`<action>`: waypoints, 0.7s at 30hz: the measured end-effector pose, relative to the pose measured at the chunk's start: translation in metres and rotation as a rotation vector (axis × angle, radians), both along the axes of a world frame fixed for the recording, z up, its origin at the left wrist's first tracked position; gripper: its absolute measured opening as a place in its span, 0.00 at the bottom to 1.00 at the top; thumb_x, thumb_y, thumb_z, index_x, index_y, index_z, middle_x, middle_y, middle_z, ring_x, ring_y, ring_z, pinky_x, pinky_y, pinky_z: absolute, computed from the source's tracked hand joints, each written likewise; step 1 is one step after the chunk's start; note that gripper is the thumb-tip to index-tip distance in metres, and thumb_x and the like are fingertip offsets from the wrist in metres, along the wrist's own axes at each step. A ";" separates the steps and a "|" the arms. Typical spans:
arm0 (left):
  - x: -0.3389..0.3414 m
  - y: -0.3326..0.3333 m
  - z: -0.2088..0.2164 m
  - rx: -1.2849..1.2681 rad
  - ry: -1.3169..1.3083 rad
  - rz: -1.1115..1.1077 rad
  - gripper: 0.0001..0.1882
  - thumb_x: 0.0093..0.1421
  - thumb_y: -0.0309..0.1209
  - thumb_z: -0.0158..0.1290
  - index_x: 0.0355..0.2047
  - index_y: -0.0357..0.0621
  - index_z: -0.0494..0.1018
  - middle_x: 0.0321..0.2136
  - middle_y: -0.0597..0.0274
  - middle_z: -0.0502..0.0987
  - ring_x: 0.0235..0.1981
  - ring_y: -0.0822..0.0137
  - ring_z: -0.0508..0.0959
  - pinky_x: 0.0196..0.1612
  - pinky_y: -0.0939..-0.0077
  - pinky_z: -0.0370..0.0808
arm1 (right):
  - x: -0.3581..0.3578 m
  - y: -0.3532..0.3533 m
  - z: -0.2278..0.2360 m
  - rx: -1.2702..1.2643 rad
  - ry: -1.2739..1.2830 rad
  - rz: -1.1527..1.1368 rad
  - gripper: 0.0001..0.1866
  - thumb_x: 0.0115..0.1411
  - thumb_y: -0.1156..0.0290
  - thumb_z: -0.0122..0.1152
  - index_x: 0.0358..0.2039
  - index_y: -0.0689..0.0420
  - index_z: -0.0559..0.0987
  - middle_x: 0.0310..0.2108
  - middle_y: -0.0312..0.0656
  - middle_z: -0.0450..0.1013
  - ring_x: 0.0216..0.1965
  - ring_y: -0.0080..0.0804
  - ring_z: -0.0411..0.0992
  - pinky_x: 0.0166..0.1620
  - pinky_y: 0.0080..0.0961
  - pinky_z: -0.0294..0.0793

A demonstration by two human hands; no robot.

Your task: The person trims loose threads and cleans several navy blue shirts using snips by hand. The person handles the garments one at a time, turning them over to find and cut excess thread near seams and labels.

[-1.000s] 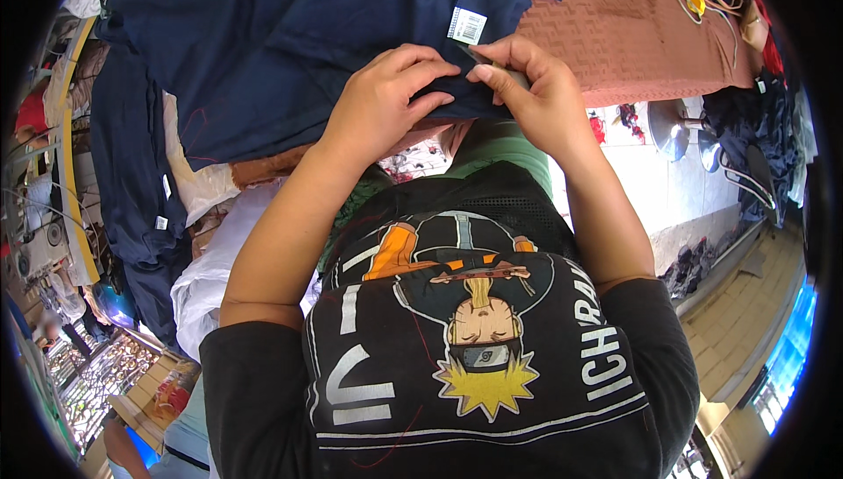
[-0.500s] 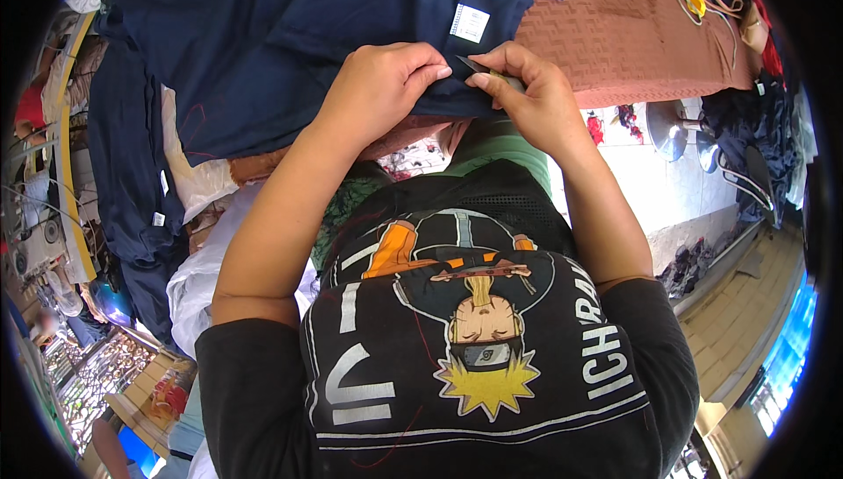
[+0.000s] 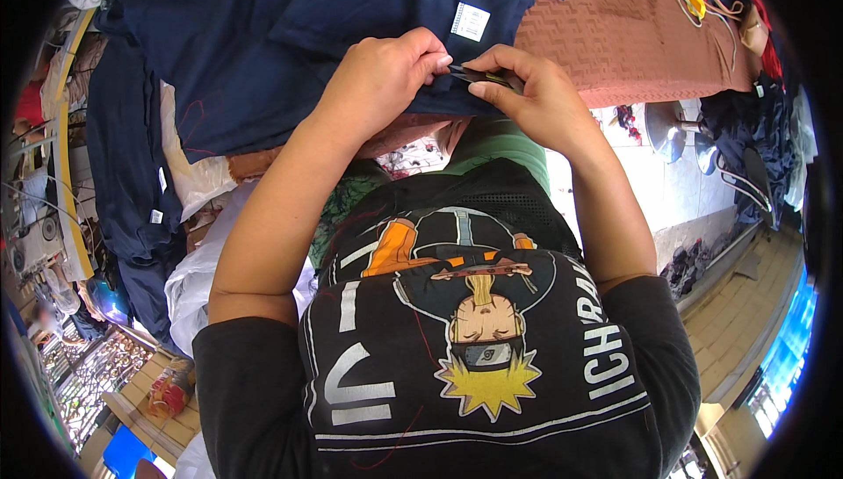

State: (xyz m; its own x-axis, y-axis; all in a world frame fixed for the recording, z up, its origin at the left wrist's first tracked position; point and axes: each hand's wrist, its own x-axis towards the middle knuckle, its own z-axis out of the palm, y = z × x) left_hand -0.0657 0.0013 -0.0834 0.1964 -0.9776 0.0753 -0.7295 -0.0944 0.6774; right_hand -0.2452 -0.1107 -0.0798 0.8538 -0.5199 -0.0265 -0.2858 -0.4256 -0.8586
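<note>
A navy blue garment [image 3: 255, 49] lies spread in front of me, with a white label [image 3: 471, 21] on it just beyond my hands. My left hand [image 3: 378, 79] is closed in a pinch over the cloth's near part; whatever sits between thumb and fingers is too small to make out. In my right hand [image 3: 540, 97] is a pair of small dark thread snips [image 3: 485, 75]. Their pointed tip reaches left, close to the left fingertips. The thumb and index finger press on the snips' two sides.
Brown patterned cloth [image 3: 632, 31] covers the table under the garment. Wire hangers [image 3: 694, 0] lie at its far right. More navy garments [image 3: 132, 154] hang at the left, above a white plastic bag [image 3: 189, 299]. A fan [image 3: 665, 132] stands to the right, below table height.
My left hand has shifted slightly up, its fingers still pinched. The snips have turned flatter, showing more of their body, and their tip has come nearer the left fingertips.
</note>
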 end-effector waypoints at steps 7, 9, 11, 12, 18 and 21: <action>-0.002 0.001 -0.003 -0.023 0.032 0.020 0.06 0.62 0.27 0.52 0.36 0.39 0.75 0.28 0.58 0.82 0.30 0.67 0.83 0.35 0.76 0.78 | 0.002 -0.006 -0.004 -0.062 0.014 0.038 0.09 0.54 0.72 0.63 0.37 0.59 0.80 0.30 0.49 0.77 0.32 0.44 0.76 0.37 0.32 0.73; -0.003 0.001 -0.002 -0.009 0.026 0.038 0.06 0.62 0.28 0.52 0.35 0.39 0.75 0.28 0.58 0.82 0.30 0.67 0.83 0.35 0.76 0.78 | 0.002 -0.005 0.001 -0.070 0.037 0.036 0.09 0.54 0.71 0.63 0.36 0.59 0.80 0.29 0.49 0.77 0.32 0.46 0.76 0.37 0.33 0.73; -0.004 0.001 -0.001 0.000 0.021 0.051 0.06 0.61 0.28 0.53 0.35 0.39 0.75 0.28 0.59 0.82 0.30 0.67 0.83 0.34 0.75 0.78 | 0.004 -0.002 0.008 -0.085 0.075 0.024 0.10 0.54 0.70 0.64 0.36 0.58 0.80 0.28 0.49 0.77 0.32 0.47 0.76 0.36 0.35 0.73; -0.005 0.001 0.000 0.001 0.019 0.056 0.06 0.61 0.28 0.53 0.35 0.39 0.75 0.28 0.59 0.82 0.30 0.67 0.83 0.34 0.75 0.78 | 0.005 -0.001 0.008 -0.112 0.076 0.026 0.10 0.54 0.69 0.64 0.36 0.57 0.80 0.28 0.50 0.77 0.32 0.48 0.76 0.36 0.36 0.73; -0.007 0.000 0.003 -0.021 0.027 0.082 0.05 0.60 0.28 0.55 0.33 0.39 0.75 0.29 0.59 0.82 0.29 0.68 0.82 0.33 0.76 0.77 | 0.013 0.004 0.010 -0.274 0.121 0.050 0.11 0.54 0.65 0.63 0.36 0.55 0.80 0.29 0.50 0.77 0.33 0.51 0.75 0.37 0.41 0.72; 0.004 0.008 0.026 -0.151 0.117 -0.151 0.12 0.61 0.33 0.54 0.25 0.38 0.75 0.30 0.57 0.81 0.29 0.68 0.80 0.35 0.75 0.75 | 0.008 -0.001 0.017 -0.393 0.107 0.055 0.10 0.54 0.65 0.63 0.36 0.54 0.80 0.29 0.50 0.77 0.33 0.51 0.75 0.37 0.41 0.72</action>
